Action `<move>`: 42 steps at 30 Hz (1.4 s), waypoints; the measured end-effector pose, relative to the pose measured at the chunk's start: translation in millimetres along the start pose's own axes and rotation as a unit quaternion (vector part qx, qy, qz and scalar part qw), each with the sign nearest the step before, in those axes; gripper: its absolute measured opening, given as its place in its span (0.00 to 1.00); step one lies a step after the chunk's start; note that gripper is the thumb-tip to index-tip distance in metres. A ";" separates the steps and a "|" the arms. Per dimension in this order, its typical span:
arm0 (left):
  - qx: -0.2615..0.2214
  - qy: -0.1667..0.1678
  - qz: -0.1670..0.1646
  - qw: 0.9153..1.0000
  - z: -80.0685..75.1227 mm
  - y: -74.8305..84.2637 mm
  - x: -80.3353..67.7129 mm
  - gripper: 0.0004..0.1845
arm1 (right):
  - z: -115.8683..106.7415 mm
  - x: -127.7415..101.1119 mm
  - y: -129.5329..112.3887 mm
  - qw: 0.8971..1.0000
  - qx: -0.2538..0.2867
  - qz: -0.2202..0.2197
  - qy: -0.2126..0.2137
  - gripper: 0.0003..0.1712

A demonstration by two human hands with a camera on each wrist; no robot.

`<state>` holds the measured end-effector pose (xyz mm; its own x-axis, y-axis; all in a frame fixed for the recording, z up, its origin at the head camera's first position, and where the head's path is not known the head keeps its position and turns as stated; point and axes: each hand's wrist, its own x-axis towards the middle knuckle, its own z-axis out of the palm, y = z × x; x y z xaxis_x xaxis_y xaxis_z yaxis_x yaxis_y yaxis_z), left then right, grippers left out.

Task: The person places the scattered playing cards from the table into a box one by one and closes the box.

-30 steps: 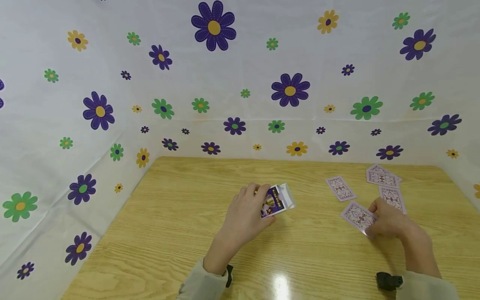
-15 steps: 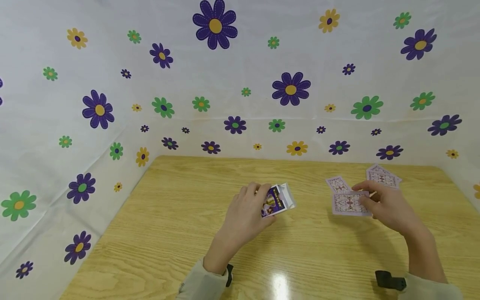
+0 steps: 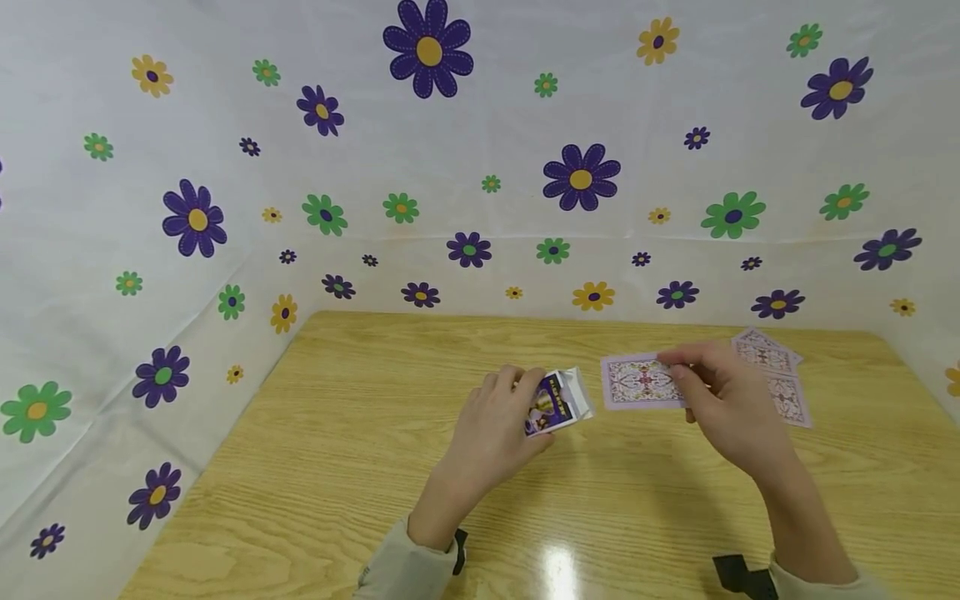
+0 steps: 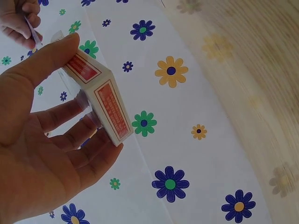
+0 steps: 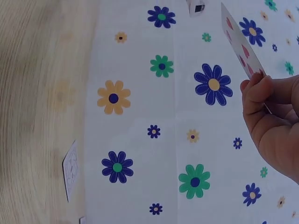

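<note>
1. We are seeing the right hand (image 3: 731, 412) pinching at least one patterned card (image 3: 641, 381) by its right end, between thumb and fingers; in the head view its decorated back is showing, in the right wrist view red pips.
2. We are finding the left hand (image 3: 491, 425) gripping a card box (image 3: 551, 404), thumb on one side, fingers on the other. Purple front with a gold cup is facing up; red panels are showing in the left wrist view.
3. We are noting the box's white flap (image 3: 577, 392) standing open towards the held card, the two staying apart.
4. Beyond the right hand, we are spotting loose cards (image 3: 765, 357) lying back-up on the tabletop (image 3: 337, 433), some overlapping.
5. Outermost, we are recording a flowered cloth (image 3: 510, 125) hanging behind.
</note>
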<state>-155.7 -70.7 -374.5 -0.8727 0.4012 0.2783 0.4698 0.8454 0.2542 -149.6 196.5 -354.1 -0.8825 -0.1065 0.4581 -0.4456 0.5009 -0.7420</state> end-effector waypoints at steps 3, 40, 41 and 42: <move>0.006 -0.003 0.003 1.000 -0.2 1.2 1.3 0.40 | 5.4 0.8 -4.9 0.999 0.024 -0.008 -0.020 0.15; 0.021 0.004 0.032 0.999 -2.2 5.9 3.4 0.42 | 11.0 3.7 -7.1 0.982 0.104 0.029 -0.155 0.21; 0.023 0.004 0.036 0.999 -2.0 6.0 3.6 0.42 | 11.2 3.5 -7.0 0.982 0.103 0.030 -0.157 0.21; 0.024 0.003 0.039 0.999 -1.7 6.1 3.7 0.42 | 11.5 3.3 -6.9 0.981 0.103 0.030 -0.160 0.21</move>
<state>-155.8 -64.7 -370.3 -0.8328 0.4641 0.3017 0.5290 0.8278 0.1868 -151.2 182.9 -353.1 -0.8954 -0.3630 0.2577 -0.3830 0.3329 -0.8617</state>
